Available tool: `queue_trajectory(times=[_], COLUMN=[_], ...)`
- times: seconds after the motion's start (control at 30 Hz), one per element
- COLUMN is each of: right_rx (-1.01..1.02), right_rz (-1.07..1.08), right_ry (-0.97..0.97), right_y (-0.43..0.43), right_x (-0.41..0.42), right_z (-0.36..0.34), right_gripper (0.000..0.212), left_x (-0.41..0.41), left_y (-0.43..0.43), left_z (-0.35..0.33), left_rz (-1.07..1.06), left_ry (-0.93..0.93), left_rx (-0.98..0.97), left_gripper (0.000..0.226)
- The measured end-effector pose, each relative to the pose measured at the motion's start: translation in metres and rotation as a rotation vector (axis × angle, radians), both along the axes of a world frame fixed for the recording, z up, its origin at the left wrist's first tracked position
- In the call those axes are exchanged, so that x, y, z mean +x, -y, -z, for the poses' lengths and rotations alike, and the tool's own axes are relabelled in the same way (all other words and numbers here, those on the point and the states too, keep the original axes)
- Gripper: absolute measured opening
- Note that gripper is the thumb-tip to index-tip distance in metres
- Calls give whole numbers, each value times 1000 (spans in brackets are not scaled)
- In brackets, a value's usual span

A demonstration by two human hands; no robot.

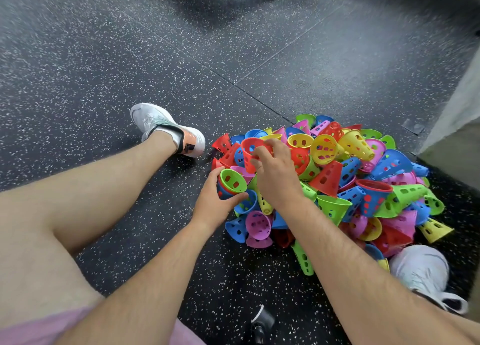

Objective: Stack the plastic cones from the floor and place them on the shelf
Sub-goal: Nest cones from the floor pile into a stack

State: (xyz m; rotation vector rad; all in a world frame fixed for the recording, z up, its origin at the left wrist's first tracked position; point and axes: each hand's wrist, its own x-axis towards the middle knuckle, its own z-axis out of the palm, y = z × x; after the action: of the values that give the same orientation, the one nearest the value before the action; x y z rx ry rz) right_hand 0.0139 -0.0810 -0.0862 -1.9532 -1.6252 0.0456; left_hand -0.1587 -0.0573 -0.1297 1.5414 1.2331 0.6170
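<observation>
Handling: L hand [218,202] curled round green-over-blue perforated plastic cone stack [232,180], R hand [278,173] pinching red perforated plastic cone [248,147] nr rim; judged light, stiff, rim best hold.

No readable text, label or number shows anywhere (the shoes' markings are too blurred to make out).

Multicoloured cones [337,168]; black, white-speckled floor [104,59].
</observation>
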Motion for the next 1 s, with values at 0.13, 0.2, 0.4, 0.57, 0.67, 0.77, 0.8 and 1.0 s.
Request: queue_trajectory(times=[0.13,0.2,0.4,0.57,0.67,0.77,0.8,1.0], right_rx=[48,-10,-163,-54,-169,-333,-375,-454], right_rz=[-83,-179,-293,-119,52,121,125,137], right_ry=[-161,-192,-188,-13,128,158,164,161], right_y=[10,14,30,9,-6,-14,-16,-23], right_x=[-15,-20,-23,-6,12,26,29,36], right_z=[-2,-3,-4,-5,-12,-20,-22,-12], right_gripper=[13,12,26,22,39,54,56,37], left_x=[2,4,4,12,23,29,31,27], left_y=[3,1,2,1,-1,-4,-5,-8], left_z=[1,1,-5,-7,-13,-22,-24,-15], left_rz=[-12,-24,-7,3,21,20,21,30], left_ry=[34,47,70,59,68,61,52,28], left_rx=[16,13,19,55,117,156,167,143], left_gripper=[70,75,95,87,89,81,83,82])
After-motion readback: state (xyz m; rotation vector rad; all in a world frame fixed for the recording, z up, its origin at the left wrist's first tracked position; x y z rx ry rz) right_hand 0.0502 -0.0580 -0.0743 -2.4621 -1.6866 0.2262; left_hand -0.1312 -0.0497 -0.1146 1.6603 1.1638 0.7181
